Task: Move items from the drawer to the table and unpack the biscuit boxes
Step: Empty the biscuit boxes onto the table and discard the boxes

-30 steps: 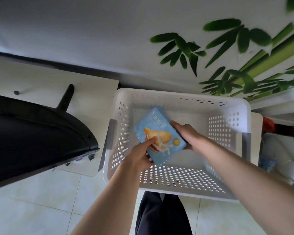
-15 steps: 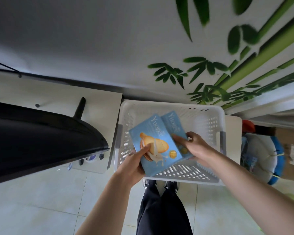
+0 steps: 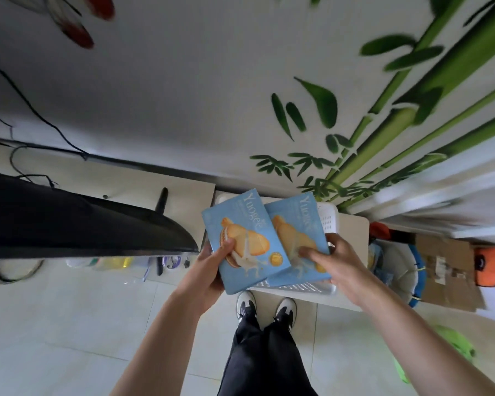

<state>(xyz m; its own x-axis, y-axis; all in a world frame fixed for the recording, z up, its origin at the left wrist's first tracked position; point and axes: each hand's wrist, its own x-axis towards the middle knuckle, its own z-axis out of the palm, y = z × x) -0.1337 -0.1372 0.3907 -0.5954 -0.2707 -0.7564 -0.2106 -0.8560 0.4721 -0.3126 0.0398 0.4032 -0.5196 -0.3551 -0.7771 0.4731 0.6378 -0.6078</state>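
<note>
Above the white basket [image 3: 327, 217], left hand [image 3: 209, 271] with its grip clasped on one blue biscuit box [image 3: 245, 240], overlapping a second blue biscuit box [image 3: 300, 224] just right of it, right hand [image 3: 336, 265] grasping that one, shoes below

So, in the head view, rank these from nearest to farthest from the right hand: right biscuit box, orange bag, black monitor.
1. Right biscuit box: held in the right hand itself.
2. Orange bag: on the floor, off to the right.
3. Black monitor: far left, beyond the left hand.
</note>
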